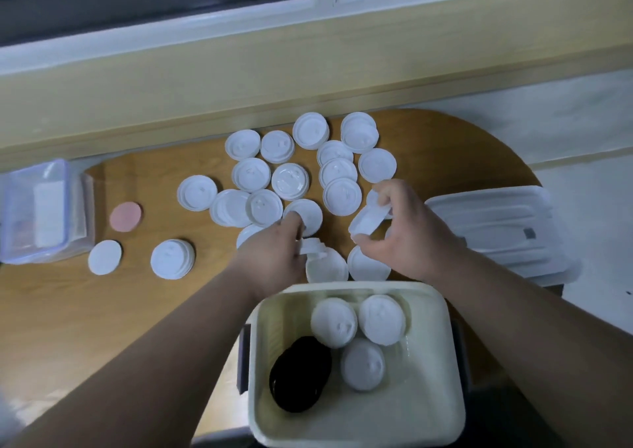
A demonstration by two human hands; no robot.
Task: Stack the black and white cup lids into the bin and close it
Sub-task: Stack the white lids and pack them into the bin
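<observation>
A cream bin stands open at the table's near edge. Inside lie a stack of black lids and three white lids. Several white cup lids are scattered over the wooden table beyond it. My left hand is just past the bin's far rim, gripping a small stack of white lids, its fingertip on a lid on the table. My right hand holds a tilted stack of white lids above the table.
A translucent bin lid lies at the right edge of the table. A clear plastic box sits at the left. A pink disc and a flat white disc lie near it. A window sill runs behind.
</observation>
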